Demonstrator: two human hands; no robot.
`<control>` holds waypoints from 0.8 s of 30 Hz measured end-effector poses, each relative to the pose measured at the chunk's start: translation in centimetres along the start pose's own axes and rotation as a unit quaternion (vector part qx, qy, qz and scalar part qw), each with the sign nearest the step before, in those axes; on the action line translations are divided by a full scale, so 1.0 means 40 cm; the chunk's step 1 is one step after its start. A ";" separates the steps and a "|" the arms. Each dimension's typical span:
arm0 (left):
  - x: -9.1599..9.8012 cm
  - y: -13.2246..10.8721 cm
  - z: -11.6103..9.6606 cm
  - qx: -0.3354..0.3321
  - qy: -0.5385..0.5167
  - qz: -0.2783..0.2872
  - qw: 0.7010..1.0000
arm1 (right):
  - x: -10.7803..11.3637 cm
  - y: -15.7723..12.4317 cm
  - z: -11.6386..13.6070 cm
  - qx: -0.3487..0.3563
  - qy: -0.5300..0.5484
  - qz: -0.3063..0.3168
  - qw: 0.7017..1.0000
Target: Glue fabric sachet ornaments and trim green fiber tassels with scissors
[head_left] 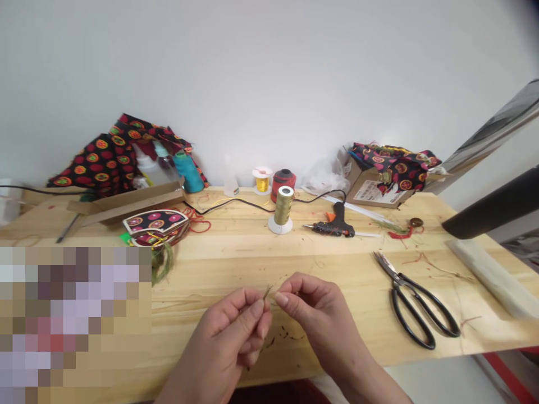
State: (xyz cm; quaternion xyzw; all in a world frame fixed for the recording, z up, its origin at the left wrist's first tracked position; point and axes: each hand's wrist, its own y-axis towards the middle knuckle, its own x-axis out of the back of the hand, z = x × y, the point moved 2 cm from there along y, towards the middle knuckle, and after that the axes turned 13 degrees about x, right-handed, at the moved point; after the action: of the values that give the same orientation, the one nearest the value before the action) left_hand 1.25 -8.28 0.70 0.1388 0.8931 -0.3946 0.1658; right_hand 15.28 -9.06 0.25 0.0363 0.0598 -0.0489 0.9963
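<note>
Near the front of the wooden table, my left hand [238,331] pinches some thin olive thread [268,290] between thumb and forefinger, its short ends sticking up. Just to the right, my right hand [318,317] is closed in a pinch, its fingertips close to those ends. Whatever lies between the right fingertips is too fine to make out. A cone of olive-gold thread [283,209] stands upright beyond both hands. Black-handled scissors [415,300] lie to the right with their blades slightly apart. Small dark scraps [286,334] are scattered on the wood below the hands.
A glue gun [337,223] with a black cord lies behind the hands. Spools of yellow thread [261,182], red thread [283,180] and teal thread [187,173] stand near the wall. Patterned fabric pieces [155,224] lie left; a cardboard box [374,182] stands back right. The lower left is pixelated.
</note>
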 end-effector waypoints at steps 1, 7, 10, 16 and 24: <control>0.004 0.003 -0.002 -0.010 0.010 -0.007 1.000 | 0.002 -0.002 0.010 0.034 -0.019 0.009 0.999; 0.015 0.012 -0.011 -0.039 0.048 -0.050 0.997 | -0.002 -0.027 0.057 0.239 -0.146 0.168 0.945; 0.006 0.009 -0.003 -0.022 0.049 -0.024 0.998 | -0.003 -0.017 0.051 0.234 -0.188 0.098 0.949; -0.003 0.007 0.003 -0.023 0.077 -0.006 0.997 | 0.000 0.007 0.030 0.210 -0.204 -0.007 0.956; 0.003 0.006 0.005 -0.019 0.093 0.004 0.995 | 0.001 0.006 0.029 0.190 -0.210 -0.022 0.959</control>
State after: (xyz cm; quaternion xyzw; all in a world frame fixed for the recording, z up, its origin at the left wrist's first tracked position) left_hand 1.26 -8.25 0.37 0.1751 0.9116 -0.3619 0.0857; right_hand 15.48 -8.93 1.43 0.2124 -0.1607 -0.0877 0.9599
